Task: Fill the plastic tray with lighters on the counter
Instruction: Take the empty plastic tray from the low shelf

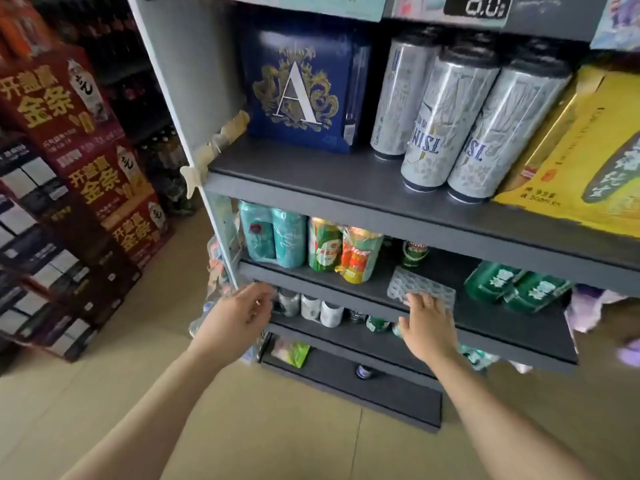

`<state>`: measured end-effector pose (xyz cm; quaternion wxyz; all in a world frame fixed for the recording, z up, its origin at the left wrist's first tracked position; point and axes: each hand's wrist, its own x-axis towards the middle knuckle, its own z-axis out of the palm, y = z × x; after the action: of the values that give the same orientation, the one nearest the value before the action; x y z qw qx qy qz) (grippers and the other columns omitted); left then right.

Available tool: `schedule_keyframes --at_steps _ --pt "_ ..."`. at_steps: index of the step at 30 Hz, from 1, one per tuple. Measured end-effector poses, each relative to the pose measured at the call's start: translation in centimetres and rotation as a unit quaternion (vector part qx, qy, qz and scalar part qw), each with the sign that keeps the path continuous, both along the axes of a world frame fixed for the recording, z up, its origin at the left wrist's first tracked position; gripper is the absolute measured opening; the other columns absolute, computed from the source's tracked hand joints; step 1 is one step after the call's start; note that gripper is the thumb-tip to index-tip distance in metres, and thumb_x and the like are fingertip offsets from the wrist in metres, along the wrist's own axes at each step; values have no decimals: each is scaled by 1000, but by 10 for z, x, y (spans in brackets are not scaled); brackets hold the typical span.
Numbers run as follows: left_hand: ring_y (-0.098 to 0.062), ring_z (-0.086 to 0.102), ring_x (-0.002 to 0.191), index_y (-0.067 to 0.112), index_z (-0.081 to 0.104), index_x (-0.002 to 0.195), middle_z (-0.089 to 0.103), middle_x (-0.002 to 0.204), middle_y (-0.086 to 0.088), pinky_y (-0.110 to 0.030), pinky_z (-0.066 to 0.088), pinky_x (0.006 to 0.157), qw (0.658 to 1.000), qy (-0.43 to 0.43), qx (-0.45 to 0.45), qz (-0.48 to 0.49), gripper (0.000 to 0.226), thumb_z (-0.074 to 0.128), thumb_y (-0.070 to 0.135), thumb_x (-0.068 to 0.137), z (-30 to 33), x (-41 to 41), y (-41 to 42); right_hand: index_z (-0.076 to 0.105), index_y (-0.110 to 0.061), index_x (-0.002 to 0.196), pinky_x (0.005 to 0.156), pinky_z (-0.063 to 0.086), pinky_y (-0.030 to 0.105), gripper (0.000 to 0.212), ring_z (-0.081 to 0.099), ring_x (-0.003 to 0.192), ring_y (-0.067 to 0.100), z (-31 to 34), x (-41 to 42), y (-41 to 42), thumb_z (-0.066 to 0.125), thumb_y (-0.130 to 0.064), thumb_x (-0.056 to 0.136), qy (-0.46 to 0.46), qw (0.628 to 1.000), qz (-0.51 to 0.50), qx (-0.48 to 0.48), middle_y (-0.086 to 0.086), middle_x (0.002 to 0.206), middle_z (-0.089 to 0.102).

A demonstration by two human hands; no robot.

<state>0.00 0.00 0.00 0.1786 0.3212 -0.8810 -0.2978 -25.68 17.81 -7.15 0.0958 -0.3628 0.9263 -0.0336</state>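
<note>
A clear plastic tray (412, 285) with rows of round cells lies flat on a grey shelf (512, 327) of the store rack, near the shelf's front edge. My right hand (427, 323) rests on the tray's near edge with fingers spread; whether it grips the tray I cannot tell. My left hand (242, 311) hovers with loosely apart fingers at the rack's left corner, holding nothing, a ring on one finger. No lighters or counter are in view.
Canned drinks fill the rack: teal and green cans (311, 242) left of the tray, green packs (516, 287) to its right, tall silver cans (450, 123) and a blue box (301, 88) above. Stacked red cartons (90, 161) stand at the left on the tiled floor (277, 427).
</note>
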Motion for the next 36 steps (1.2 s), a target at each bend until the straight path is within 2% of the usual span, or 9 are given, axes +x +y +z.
schedule_keyframes --at_steps 6,11,15,19,25,27,30,33,36 --pt "-7 53 66 11 63 103 62 80 -1 -13 38 64 1000 -12 -5 11 19 56 7 85 -24 -2 7 27 -14 137 108 32 43 55 34 130 32 -31 -18 10 48 -32 90 49 996 31 69 11 142 38" --pt "8 53 75 14 63 100 59 79 6 -16 39 64 1000 -15 17 14 16 56 8 86 -36 2 16 29 -13 136 102 37 45 55 39 124 35 -30 -32 6 53 -29 89 66 993 46 89 13 138 38" --pt "10 52 76 16 62 98 59 81 6 -7 37 61 999 -40 34 14 15 53 10 87 -41 3 25 56 -4 102 75 51 51 32 55 94 42 -31 -26 7 69 -7 74 114 989 47 79 23 103 58" --pt "11 51 78 13 62 100 57 81 19 -5 36 63 998 -53 38 10 16 53 10 87 -47 2 33 56 -2 77 57 51 45 25 57 73 40 -32 -24 13 72 7 60 132 989 51 35 23 81 59" --pt "-15 54 74 10 62 103 62 86 3 -27 45 72 992 -98 75 8 18 52 15 88 -59 2 44 44 -10 71 48 45 30 21 54 60 26 -28 -6 28 59 0 61 246 951 189 2 7 72 55" --pt "-17 53 74 11 61 102 62 87 1 -26 41 69 990 -110 89 13 18 51 17 89 -62 6 49 42 -12 73 46 44 30 17 55 61 23 -27 8 35 56 -7 64 257 936 240 -36 6 74 55" --pt "-18 53 74 13 61 102 60 86 1 -25 40 68 988 -124 94 26 17 51 18 88 -68 18 52 44 -12 76 42 48 29 22 58 61 20 -32 28 39 64 -11 68 227 931 279 -58 5 74 58" --pt "-17 52 72 15 60 104 59 86 2 -29 46 73 983 -148 101 49 19 52 18 87 -79 41 52 45 -11 75 40 48 24 24 58 62 18 -45 44 35 69 -11 71 113 954 273 -42 4 74 56" --pt "-17 51 72 16 58 105 55 86 5 -27 44 70 971 -188 107 100 20 50 19 87 -92 74 53 46 -7 91 53 39 23 8 58 79 22 -54 59 19 53 -10 86 15 959 282 12 7 92 57"
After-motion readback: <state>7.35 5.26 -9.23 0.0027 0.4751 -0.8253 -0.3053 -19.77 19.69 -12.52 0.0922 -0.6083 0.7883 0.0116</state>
